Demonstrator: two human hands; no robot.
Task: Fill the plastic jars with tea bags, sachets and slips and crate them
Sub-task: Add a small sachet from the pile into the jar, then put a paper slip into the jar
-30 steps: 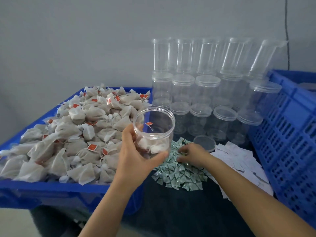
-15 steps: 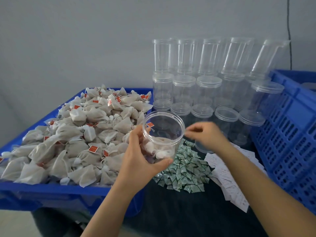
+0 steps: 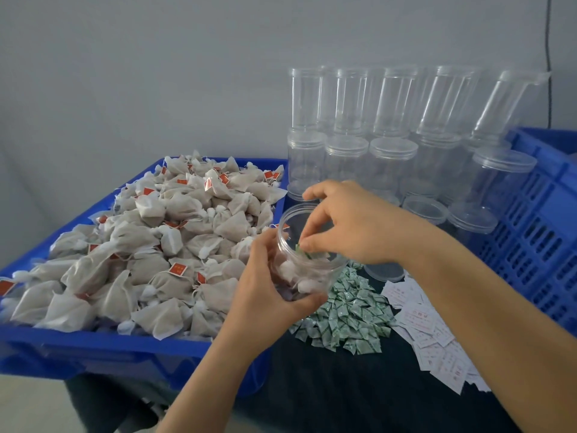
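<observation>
A person's left hand (image 3: 265, 295) is gripping a clear, lidless plastic jar (image 3: 307, 254) tilted above the dark bench (image 3: 327, 385), while the right hand (image 3: 349, 226) is pinching a small green sachet (image 3: 304, 250) at its mouth, beside a blue crate (image 3: 103, 345) heaped with tea bags (image 3: 150, 245).

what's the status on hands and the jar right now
Left hand grips open jar, tea bags in bottom. Right hand pinches green sachet at jar mouth, not yet dropped. Nothing in the way.
</observation>
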